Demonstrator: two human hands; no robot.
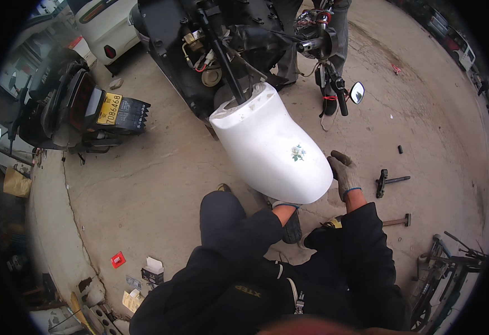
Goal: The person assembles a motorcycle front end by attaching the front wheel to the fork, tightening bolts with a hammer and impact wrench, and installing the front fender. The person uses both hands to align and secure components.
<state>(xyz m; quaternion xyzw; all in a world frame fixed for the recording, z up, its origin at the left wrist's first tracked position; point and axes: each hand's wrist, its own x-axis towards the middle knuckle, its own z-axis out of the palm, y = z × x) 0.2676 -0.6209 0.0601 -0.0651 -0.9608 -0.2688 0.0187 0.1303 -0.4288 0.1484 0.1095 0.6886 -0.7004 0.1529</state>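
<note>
A smooth white front mudguard with a small flower decal lies at the centre, below a black tube that runs into its far end. Out from under its near edge shows part of a dark tyre. My left hand reaches beneath that edge; only a blue glove cuff and wrist show, and the fingers are hidden. Against the mudguard's right side is my right hand in a pale glove with dark, soiled fingers. Its visible fingers stretch away from me, slightly apart, not wrapped around the mudguard.
The opened front of a black vehicle stands ahead. Beyond the handlebar are a person's legs. A scooter is at left. On the right floor lie a black T-shaped part and a hammer; a small box sits near-left.
</note>
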